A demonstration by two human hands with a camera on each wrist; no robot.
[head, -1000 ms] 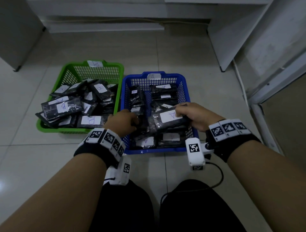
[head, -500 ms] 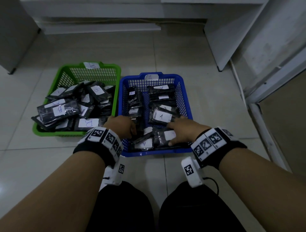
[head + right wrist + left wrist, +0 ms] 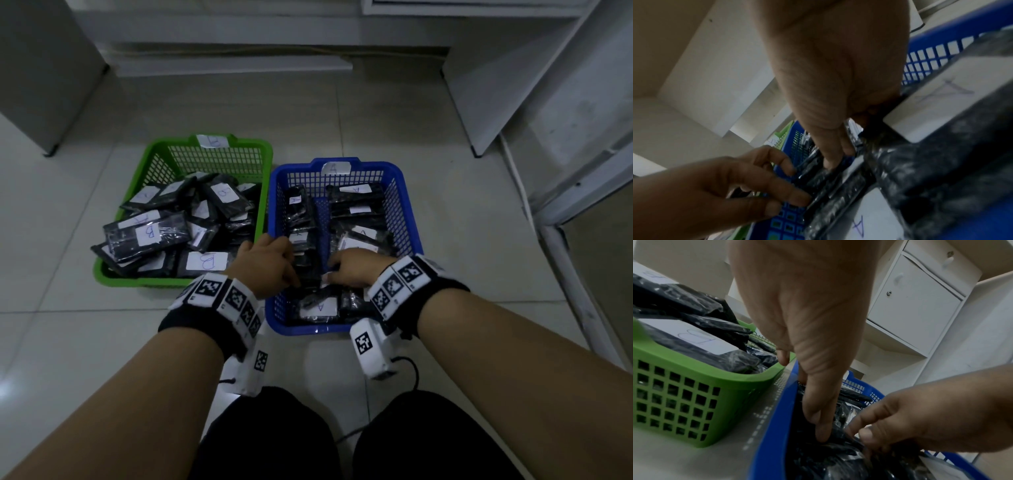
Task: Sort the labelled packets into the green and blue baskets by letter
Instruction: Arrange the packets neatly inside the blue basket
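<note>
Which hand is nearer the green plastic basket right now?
Left. The left hand is at the blue plastic basket's left wall, right beside the green plastic basket. The right hand is in the blue basket's middle, farther off.

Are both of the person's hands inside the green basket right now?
No, the left hand and right hand both reach into the blue basket; the green basket sits untouched.

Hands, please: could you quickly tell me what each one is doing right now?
Left hand: open, straight fingers pressing packets in the blue basket.
Right hand: fingers curled among the packets; a grip cannot be told.
</note>
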